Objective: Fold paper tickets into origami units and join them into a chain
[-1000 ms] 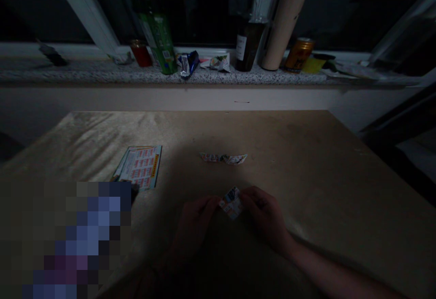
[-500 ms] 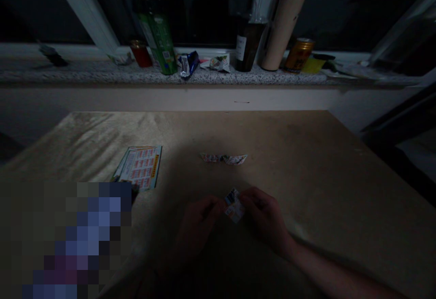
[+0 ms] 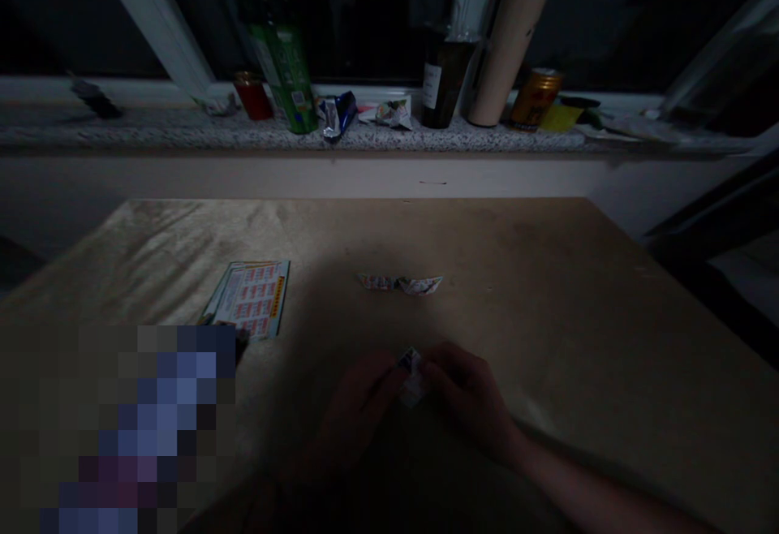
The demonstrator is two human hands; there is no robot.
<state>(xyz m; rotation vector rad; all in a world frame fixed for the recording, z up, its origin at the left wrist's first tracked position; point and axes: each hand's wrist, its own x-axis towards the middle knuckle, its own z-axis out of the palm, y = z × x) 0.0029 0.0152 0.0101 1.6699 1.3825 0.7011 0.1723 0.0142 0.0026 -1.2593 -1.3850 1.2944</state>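
Observation:
In dim light, my left hand [image 3: 356,408] and my right hand [image 3: 468,400] meet over the near middle of a tan table [image 3: 548,290]. Both pinch a small folded piece of printed paper [image 3: 411,376] between their fingertips; only a narrow strip of it shows between the fingers. Farther away on the table lies a finished folded paper shape [image 3: 402,283], flat and long. A printed sheet [image 3: 251,297] lies to the left of it.
A stone window sill [image 3: 152,132] runs behind the table, carrying a green bottle [image 3: 283,71], a red can [image 3: 251,96], snack wrappers [image 3: 337,114], a dark bottle [image 3: 443,75], a cardboard tube [image 3: 511,39] and an orange can [image 3: 534,98]. A blurred-out patch covers the lower left.
The folded paper has been pressed narrower between my fingers and has dropped slightly lower; less of its printed face shows. My hands have closed in toward each other.

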